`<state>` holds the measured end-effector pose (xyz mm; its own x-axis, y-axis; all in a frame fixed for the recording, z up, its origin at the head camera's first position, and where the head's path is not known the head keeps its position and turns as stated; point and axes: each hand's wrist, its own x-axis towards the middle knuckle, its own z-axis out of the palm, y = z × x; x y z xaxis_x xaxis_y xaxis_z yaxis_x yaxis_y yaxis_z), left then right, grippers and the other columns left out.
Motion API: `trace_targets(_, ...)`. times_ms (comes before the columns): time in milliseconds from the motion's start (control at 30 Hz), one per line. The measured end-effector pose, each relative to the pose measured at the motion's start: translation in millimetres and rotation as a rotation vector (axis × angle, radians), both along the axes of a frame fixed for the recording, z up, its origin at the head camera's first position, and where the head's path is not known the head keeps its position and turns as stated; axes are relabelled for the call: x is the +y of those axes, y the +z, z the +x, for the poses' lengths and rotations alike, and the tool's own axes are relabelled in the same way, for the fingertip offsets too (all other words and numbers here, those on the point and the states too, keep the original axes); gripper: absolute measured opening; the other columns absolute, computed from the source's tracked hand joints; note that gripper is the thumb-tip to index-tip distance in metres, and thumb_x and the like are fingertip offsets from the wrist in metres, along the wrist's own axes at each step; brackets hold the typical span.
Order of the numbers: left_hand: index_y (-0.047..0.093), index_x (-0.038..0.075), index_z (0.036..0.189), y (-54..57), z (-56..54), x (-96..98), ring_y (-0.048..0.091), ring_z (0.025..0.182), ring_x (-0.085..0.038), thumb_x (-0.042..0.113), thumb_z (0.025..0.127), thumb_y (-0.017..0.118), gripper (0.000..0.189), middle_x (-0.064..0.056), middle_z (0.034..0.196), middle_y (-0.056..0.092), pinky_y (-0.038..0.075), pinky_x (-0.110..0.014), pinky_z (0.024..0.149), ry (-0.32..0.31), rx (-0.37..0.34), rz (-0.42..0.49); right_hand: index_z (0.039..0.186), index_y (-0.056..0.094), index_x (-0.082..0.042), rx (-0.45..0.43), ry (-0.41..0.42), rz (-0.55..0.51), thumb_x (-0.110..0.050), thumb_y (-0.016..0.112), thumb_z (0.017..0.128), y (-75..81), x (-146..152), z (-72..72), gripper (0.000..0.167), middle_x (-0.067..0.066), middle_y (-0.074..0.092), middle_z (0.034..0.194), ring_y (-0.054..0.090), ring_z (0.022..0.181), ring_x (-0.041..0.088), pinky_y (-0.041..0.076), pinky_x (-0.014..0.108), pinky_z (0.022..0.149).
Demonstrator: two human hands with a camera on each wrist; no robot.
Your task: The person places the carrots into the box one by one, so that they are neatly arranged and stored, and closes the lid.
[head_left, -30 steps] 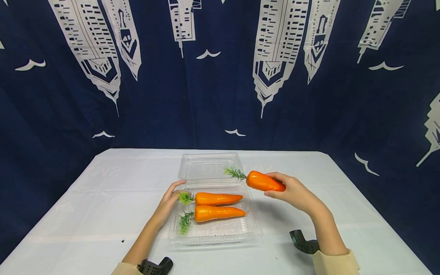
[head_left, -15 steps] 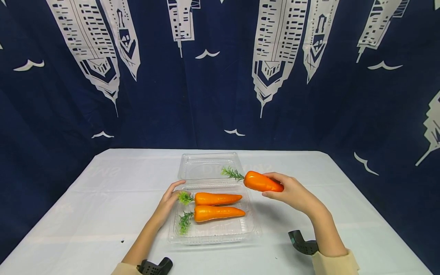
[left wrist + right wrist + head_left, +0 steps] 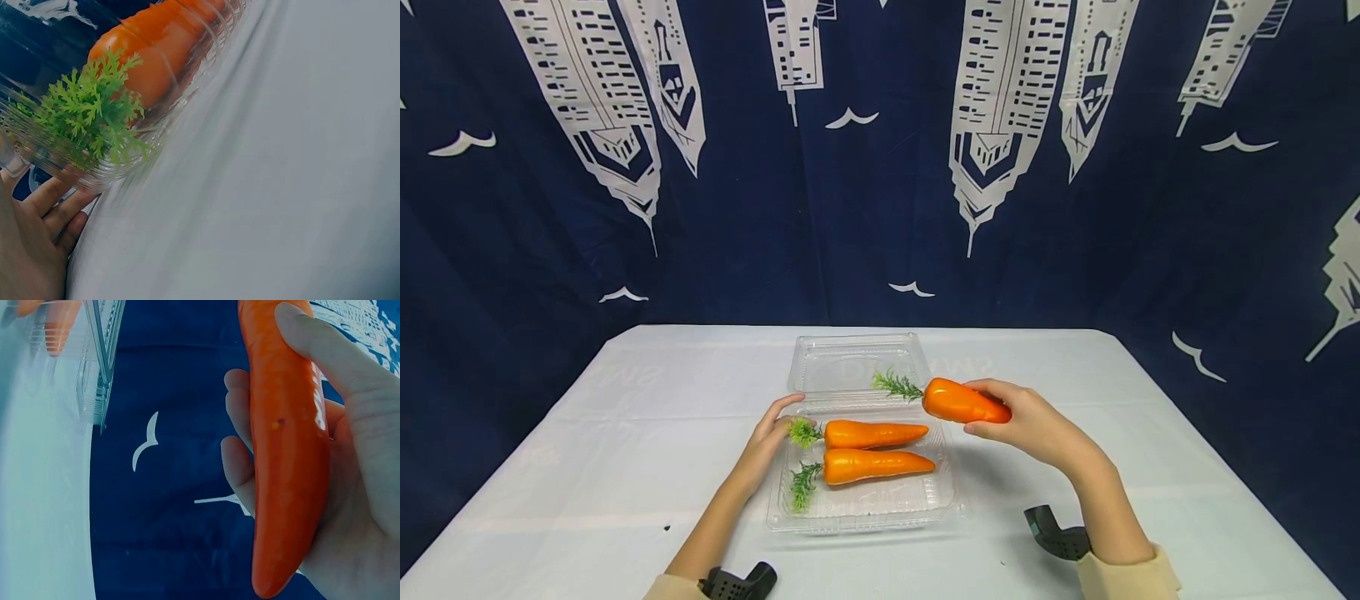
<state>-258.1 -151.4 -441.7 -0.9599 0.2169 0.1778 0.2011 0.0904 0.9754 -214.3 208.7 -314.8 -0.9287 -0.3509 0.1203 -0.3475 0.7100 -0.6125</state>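
A clear plastic clamshell container [image 3: 880,518] lies unfolded on the table, its lid half [image 3: 850,367] at the back. Two orange carrots lie side by side in the near half, a back carrot [image 3: 872,433] and a front carrot [image 3: 876,467], green tops to the left. My left hand [image 3: 763,442] touches the container's left side; in the left wrist view its fingers [image 3: 53,203] lie fairly straight against the wall. Above the container's right back part, my right hand [image 3: 1030,421] grips a third carrot [image 3: 958,402] by its tapered end, thumb [image 3: 331,347] on one side, leafy top pointing left.
A white cloth covers the table [image 3: 625,467]. Behind it hangs a dark blue curtain [image 3: 865,208] with white building and bird prints. Each wrist wears a black camera mount, the left mount [image 3: 737,582] and the right mount [image 3: 1060,533].
My right hand has moved a little left and slightly down with its carrot, toward the container. The left hand and the two carrots in the container stay put.
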Motion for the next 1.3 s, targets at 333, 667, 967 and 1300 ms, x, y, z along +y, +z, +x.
trace_targets(333,0.037,0.016,0.135,-0.4,0.0,0.3,0.056,0.103,-0.003,0.02,0.095,0.038,0.04,-0.02,0.121,0.056,0.029,-0.04,0.103,0.008,-0.011,0.003,0.118,0.057,-0.014,-0.001,0.046,-0.008,-0.034,0.068,0.079,1.1,-6.5,3.1,0.045,0.002,0.062,0.107,0.054,0.086,0.013,0.046,0.033,0.079)
trace_targets(667,0.039,0.019,0.134,0.3,-0.1,0.5,0.056,0.103,-0.003,0.022,0.095,0.039,0.038,-0.02,0.12,0.057,0.03,-0.039,0.103,0.013,-0.017,0.0,0.118,0.057,-0.017,0.001,0.06,0.021,-0.032,0.068,0.079,-3.0,-15.5,3.1,0.043,-0.002,0.062,0.106,0.055,0.085,0.011,0.047,0.032,0.08)
trace_targets(967,0.039,0.018,0.134,-0.4,0.3,0.5,0.056,0.104,-0.002,0.02,0.096,0.038,0.038,-0.021,0.12,0.057,0.027,-0.041,0.105,0.017,-0.013,0.005,0.118,0.057,-0.019,0.004,0.076,0.046,-0.034,0.068,0.078,-6.5,-23.1,3.7,0.044,-0.005,0.062,0.106,0.054,0.085,0.009,0.046,0.031,0.08)
trace_targets(1300,0.039,0.019,0.134,0.4,-0.2,0.5,0.056,0.104,-0.004,0.022,0.095,0.039,0.039,-0.02,0.124,0.054,0.031,-0.039,0.103,0.011,-0.027,0.005,0.12,0.056,-0.02,-0.008,0.092,0.063,-0.032,0.068,0.079,-9.2,-30.4,4.5,0.044,-0.006,0.062,0.106,0.054,0.083,0.009,0.046,0.03,0.079)
